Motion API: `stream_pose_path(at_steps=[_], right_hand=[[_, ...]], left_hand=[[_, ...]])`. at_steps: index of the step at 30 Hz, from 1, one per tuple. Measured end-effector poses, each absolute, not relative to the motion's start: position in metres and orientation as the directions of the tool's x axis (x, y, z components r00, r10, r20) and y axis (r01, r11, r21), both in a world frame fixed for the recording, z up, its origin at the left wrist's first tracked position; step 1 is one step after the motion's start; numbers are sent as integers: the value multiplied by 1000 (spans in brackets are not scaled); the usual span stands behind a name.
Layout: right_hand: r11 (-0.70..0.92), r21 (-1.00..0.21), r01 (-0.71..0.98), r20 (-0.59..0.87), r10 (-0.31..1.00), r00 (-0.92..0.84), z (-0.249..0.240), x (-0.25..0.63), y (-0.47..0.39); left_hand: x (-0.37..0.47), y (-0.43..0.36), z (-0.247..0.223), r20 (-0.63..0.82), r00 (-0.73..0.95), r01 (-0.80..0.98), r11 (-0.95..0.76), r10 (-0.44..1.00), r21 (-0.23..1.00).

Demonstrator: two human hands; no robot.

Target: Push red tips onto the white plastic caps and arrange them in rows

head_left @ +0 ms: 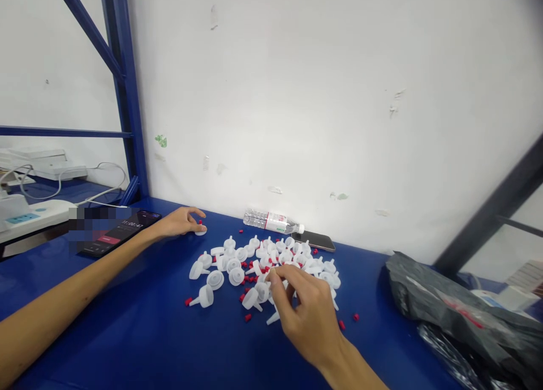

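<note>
Smooth blue tabletop (161, 333) stretches toward me from the pile; its back edge meets the wall (275, 95) near my left hand (182, 222), thumb and forefinger spread beside an upright red-tipped cap (201, 232). My right hand (307, 308) bunches over translucent, cone-spouted caps (215, 279); whether it pinches one I cannot tell.

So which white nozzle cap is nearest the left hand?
The red-tipped nozzle cap right at the thumb of the left hand; it sits apart, beyond the pile of nozzle caps.

One head-worn view from close behind the hands (307, 313) (180, 221), forward and down across the blue table (203, 345).
</note>
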State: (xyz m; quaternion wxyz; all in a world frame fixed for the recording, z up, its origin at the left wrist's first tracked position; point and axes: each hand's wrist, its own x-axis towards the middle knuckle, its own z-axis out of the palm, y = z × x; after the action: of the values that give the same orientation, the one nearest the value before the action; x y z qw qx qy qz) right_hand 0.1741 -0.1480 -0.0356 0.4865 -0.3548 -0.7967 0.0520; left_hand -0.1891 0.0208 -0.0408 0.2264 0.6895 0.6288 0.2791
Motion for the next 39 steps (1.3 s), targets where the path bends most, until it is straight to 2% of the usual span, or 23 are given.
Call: stream_pose_path(at_steps=[4, 7, 11, 15, 21, 26, 31, 35, 39], right_hand=[[745, -424, 516, 744, 611, -271, -35, 174, -148], [744, -407, 530, 747, 605, -276, -35, 175, -148], [748, -388, 538, 749, 596, -290, -35, 175, -149], [754, -377, 538, 745, 592, -309, -34, 174, -150], [749, -306, 588, 699, 596, -396, -34, 175, -149], [759, -133, 638, 471, 614, -633, -36, 179, -148], [785, 7, 620, 311, 587, -747, -37, 178, -148], [791, 76, 608, 264, 572, -777, -41, 175, -146], [804, 81, 589, 280, 549, -787, -44, 174, -145]], left_hand=[[-169, 6, -26, 314, -2, 778, -196, 949, 597], [-143, -10, -21, 400, 85, 783, -310, 912, 540], [-117, -24, -26, 387, 252, 752, -431, 887, 499], [-110, -23, -34, 365, 296, 741, -453, 883, 496], [-112, -20, -35, 350, 303, 732, -452, 886, 510], [-110, -18, -37, 345, 306, 717, -453, 887, 530], [-110, -20, -34, 375, 280, 692, -457, 884, 559], [-110, -30, -21, 450, 179, 668, -444, 875, 598], [-100, -48, -8, 487, 155, 591, -475, 860, 652]])
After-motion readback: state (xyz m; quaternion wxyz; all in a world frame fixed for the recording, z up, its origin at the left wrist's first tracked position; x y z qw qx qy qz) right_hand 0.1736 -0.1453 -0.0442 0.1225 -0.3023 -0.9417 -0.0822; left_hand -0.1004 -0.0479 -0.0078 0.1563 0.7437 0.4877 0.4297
